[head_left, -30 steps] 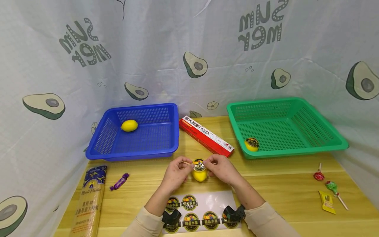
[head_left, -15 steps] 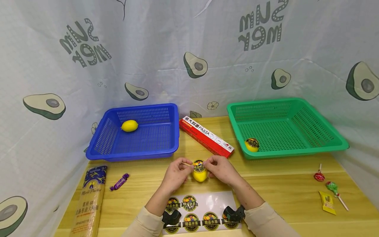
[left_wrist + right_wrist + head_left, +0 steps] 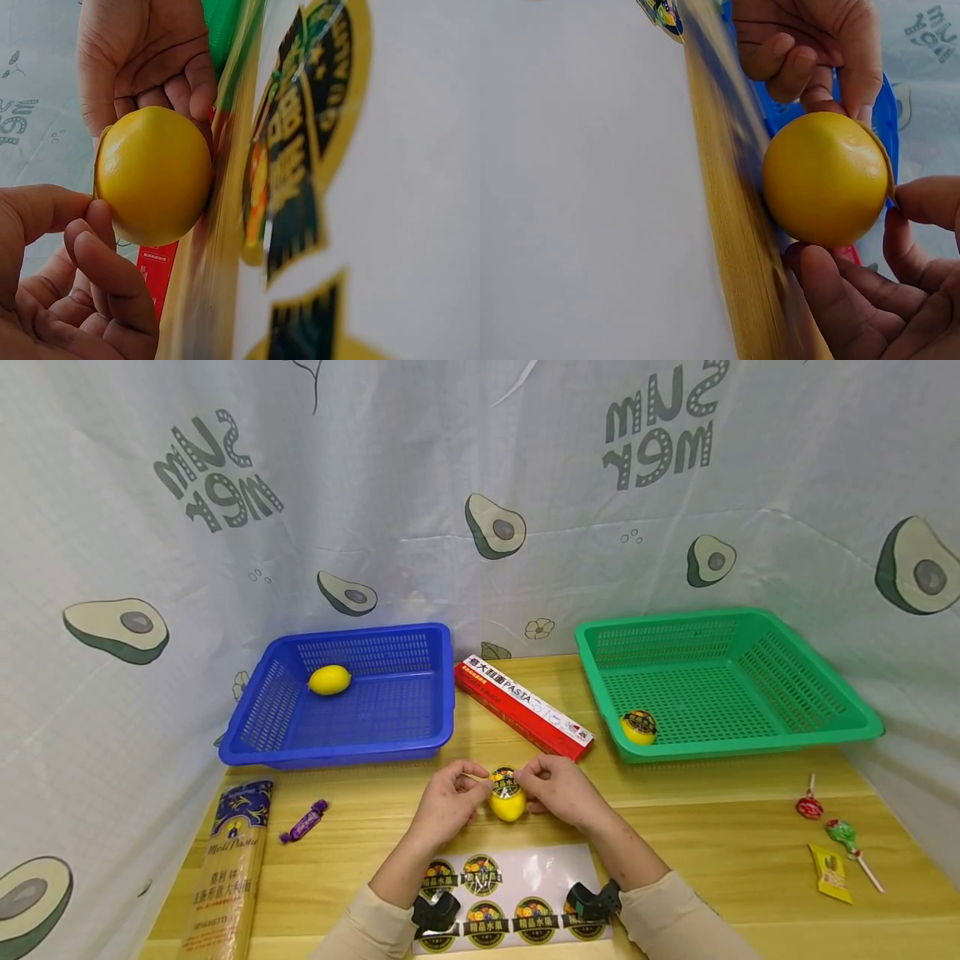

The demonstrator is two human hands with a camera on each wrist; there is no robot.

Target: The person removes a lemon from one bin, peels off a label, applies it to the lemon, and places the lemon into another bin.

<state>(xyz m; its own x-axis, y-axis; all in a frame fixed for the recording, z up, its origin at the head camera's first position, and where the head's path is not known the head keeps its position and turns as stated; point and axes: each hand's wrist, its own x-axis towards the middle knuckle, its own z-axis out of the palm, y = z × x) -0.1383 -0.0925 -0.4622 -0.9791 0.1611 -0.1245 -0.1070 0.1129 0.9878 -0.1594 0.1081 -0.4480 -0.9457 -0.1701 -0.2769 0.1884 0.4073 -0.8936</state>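
Observation:
A yellow lemon [image 3: 508, 810] sits on the table between both hands, its pointed end facing the person. Across its upper far side lies a round black-and-gold fruit sticker [image 3: 506, 783], with edges standing slightly off the skin. My left hand [image 3: 444, 803] pinches the sticker's left edge between thumb and forefinger. The right hand [image 3: 564, 793] pinches the opposite edge, and its lower fingers reach under the lemon [image 3: 825, 180] in the right wrist view. From the left wrist, only a thin rim of sticker shows beside the lemon [image 3: 154, 176]. Below the hands lies a white sticker sheet [image 3: 525, 870] with several stickers.
A blue basket [image 3: 337, 754] at back left holds another lemon [image 3: 329, 680]. The green basket [image 3: 750, 745] at back right holds a stickered lemon [image 3: 638, 727]. Between them lies a red pasta box [image 3: 525, 708]. Spaghetti [image 3: 228, 877], a purple candy [image 3: 303, 822] and lollipops [image 3: 842, 833] flank the work.
Both hands stay in nearly the same place, still pinching the sticker's edges. The glare on the sticker has shifted and its lettering shows more plainly than a second ago.

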